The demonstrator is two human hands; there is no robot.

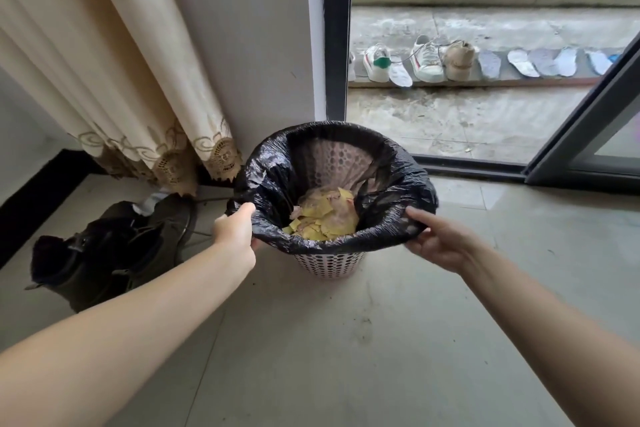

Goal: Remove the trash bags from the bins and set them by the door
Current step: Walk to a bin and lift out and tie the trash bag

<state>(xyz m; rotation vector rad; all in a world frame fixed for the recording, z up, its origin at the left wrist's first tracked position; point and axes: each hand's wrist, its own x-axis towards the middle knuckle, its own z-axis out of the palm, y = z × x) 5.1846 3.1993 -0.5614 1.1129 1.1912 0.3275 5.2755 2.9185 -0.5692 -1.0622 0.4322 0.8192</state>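
**Hands on the bag rim, bin by the balcony door**

Pink perforated bin [329, 265] standing upright on the tiled floor [381, 340], close to the dark threshold of the open sliding door [585, 128]. Lined with a black trash bag [398, 180], its edge folded out and down over the whole rim, the pink mesh showing through the thin plastic at the far inner wall. Holding yellow peelings and pale scraps [325, 218] heaped in the bottom of the bag.

Left hand [235, 232] gripping the bag at the near-left of the rim, fingers curled over the folded edge and pinching black plastic. Right hand [440, 239] at the near-right of the rim, thumb lying along the top of the fold, fingers tucked beneath it; slightly blurred, so grip looks like a pinch on the plastic but firmness cannot be told. Both forearms bare, reaching in from the lower corners.

Bag fully seated on the bin, not yet lifted off.

Left of the bin, dark boots [104, 253] lying on the floor against the black skirting, a white sock poking out of one. Above them, cream curtain [114, 62] with a lace hem hanging near the wall corner. Beyond the door, on the concrete balcony, white sneakers [429, 59] and loose insoles [550, 61] propped in a row against the low ledge under a railing.
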